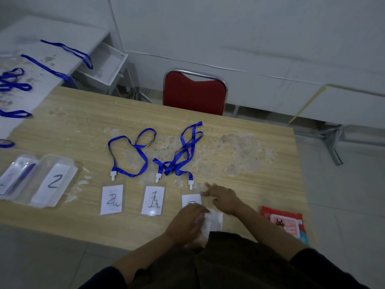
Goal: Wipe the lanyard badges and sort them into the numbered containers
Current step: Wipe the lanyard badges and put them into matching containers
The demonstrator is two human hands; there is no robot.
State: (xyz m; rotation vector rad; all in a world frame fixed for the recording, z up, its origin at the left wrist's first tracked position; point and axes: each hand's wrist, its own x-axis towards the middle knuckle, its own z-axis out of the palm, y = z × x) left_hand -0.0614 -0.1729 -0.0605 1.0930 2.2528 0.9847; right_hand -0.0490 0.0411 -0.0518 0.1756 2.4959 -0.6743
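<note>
From the head camera, you stand at the near edge of a pale wooden table [83,113]. Three white paper badges in clear sleeves lie in a row in front of you, each on a blue ribbon lanyard. The left badge [111,199] shows a 2 and the middle badge [152,200] shows a 1. Both have scribbles on them, so I think they need a wipe.

The right badge [190,200] is the one you work on. Your left hand [184,222] covers its lower part and is curled around a white wet wipe [213,223], bunched up so you can rub with it. Your right hand [221,198] lies beside the badge with its fingers spread flat, touching its top right corner. It looks like it pins the badge down so it does not slide. It grips nothing. The number on this badge is hidden.

A red and pink pack of wipes [285,223] sits close on your right, easy to reach. Two clear plastic boxes wait on the far left. The nearer clear box [55,180] has a paper with a 2. The other box [15,178] is cut off by the edge, and its label is hard to read.

More blue lanyards [14,80] lie on a white table [62,30] at the back left. A red chair [194,92] stands across from you.
</note>
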